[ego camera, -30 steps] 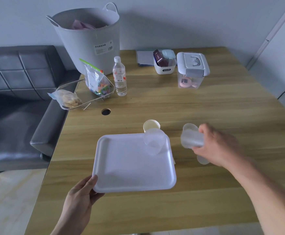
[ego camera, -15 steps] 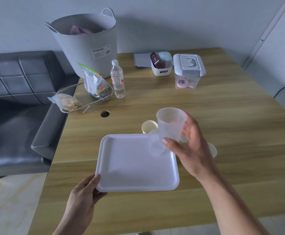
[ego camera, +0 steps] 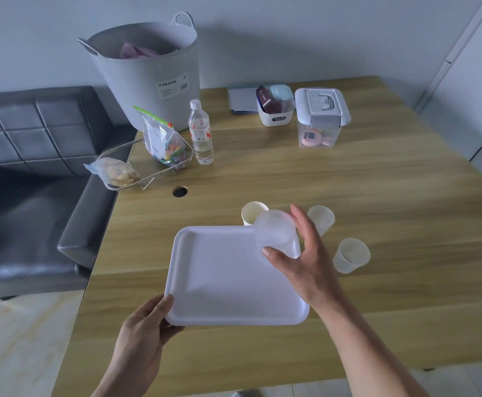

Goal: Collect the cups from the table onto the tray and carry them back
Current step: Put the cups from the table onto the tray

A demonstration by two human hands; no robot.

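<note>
A white plastic tray (ego camera: 228, 276) lies near the front of the wooden table (ego camera: 377, 196). My left hand (ego camera: 139, 333) grips its near left corner. My right hand (ego camera: 305, 262) holds a clear plastic cup (ego camera: 274, 230) upright, low over the tray's far right corner. I cannot make out a separate cup beneath it. A paper cup (ego camera: 252, 213) stands on the table just behind the tray. Two more clear cups stand to the right of the tray, one farther back (ego camera: 322, 219) and one nearer (ego camera: 351, 255).
At the back left are a grey tub (ego camera: 148, 81), a water bottle (ego camera: 201, 133) and a wire basket (ego camera: 125, 156) with snack bags. A small white bin (ego camera: 275, 110) and a lidded clear box (ego camera: 321, 118) stand at the back. A dark sofa (ego camera: 33, 167) adjoins the table's left edge.
My right hand picked a clear cup up from the table at the right, carried it leftward and lowered it over the tray's far right corner. My left hand stayed on the tray.
</note>
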